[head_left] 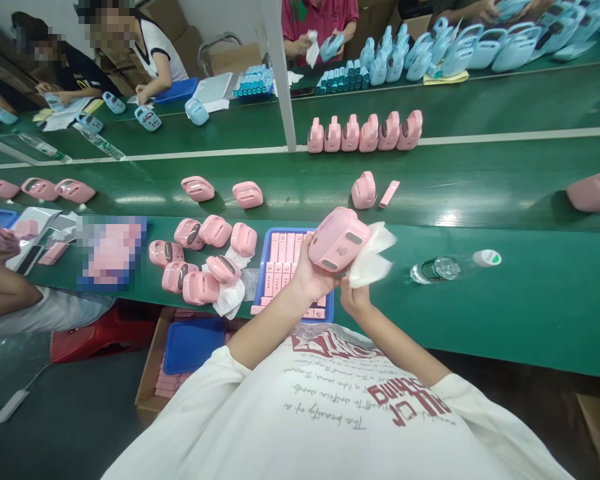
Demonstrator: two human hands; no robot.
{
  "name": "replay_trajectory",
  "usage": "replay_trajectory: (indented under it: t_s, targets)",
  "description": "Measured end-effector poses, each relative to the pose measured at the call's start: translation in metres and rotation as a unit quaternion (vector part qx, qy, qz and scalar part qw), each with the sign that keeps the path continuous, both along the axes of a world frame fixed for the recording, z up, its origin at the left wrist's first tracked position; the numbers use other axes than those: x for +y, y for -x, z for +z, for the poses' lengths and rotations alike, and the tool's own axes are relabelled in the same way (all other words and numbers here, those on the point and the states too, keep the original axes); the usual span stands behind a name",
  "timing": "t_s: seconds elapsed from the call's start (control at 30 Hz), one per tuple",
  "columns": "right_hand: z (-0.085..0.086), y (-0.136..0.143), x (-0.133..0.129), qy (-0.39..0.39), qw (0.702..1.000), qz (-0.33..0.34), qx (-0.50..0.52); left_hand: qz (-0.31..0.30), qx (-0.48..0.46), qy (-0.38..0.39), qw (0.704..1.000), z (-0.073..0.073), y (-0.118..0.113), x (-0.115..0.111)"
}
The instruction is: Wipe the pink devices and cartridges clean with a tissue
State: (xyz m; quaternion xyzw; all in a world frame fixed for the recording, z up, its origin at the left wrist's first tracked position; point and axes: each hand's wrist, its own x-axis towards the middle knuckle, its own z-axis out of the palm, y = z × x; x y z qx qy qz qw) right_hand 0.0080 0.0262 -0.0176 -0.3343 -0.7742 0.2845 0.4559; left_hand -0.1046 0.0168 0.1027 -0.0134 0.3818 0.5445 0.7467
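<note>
My left hand (316, 275) grips a glossy pink plastic device (341, 235) with a rounded body and a small dark window on its side. In my right hand (356, 297) is a white tissue (373, 257), pinched close against the right side of the device. Below and behind my left hand lies a blue tray (330, 313) filled with small pink blocks (279, 275). On the left several more pink devices (200, 287) stand in a cluster, some on crumpled white tissue (230, 298).
A plastic water bottle (450, 267) lies on the green table to the right. Pink devices (364, 190) stand along the green belt (300, 177) and in a row (365, 133) beyond it. Across sit co-workers with light-blue devices (460, 50). A co-worker's arm (10, 290) is at left.
</note>
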Motion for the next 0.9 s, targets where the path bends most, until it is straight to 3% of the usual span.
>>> replay_trajectory:
  t_s: [0.1,0.2,0.33,0.47,0.6,0.7,0.77,0.9]
  targets:
    - [0.017,0.000,0.009,0.151,0.979,-0.030,0.136,0.000,0.005,0.021,1.000,-0.002,0.001,-0.004]
    - [0.041,-0.010,0.029,0.325,0.912,0.020,0.250,-0.006,0.064,0.028,0.998,-0.009,0.003,-0.006]
    - [0.067,-0.033,0.051,0.454,0.855,0.113,0.224,-0.058,0.175,-0.059,0.981,-0.022,0.005,-0.009]
    - [0.073,-0.051,0.060,0.492,0.854,0.043,0.167,-0.123,0.310,-0.154,0.930,-0.042,0.000,-0.012]
    - [0.050,-0.064,0.068,0.449,0.879,-0.080,0.138,-0.184,0.450,-0.196,0.852,-0.070,-0.003,-0.012]
    - [0.018,-0.072,0.076,0.392,0.899,-0.187,0.058,-0.250,0.610,-0.150,0.737,-0.089,0.009,-0.009]
    - [-0.004,-0.074,0.078,0.361,0.897,-0.251,0.031,-0.262,0.677,-0.098,0.681,-0.099,0.022,-0.005]
    - [-0.036,-0.076,0.076,0.335,0.890,-0.305,0.051,-0.247,0.717,-0.009,0.652,-0.117,0.046,0.014]
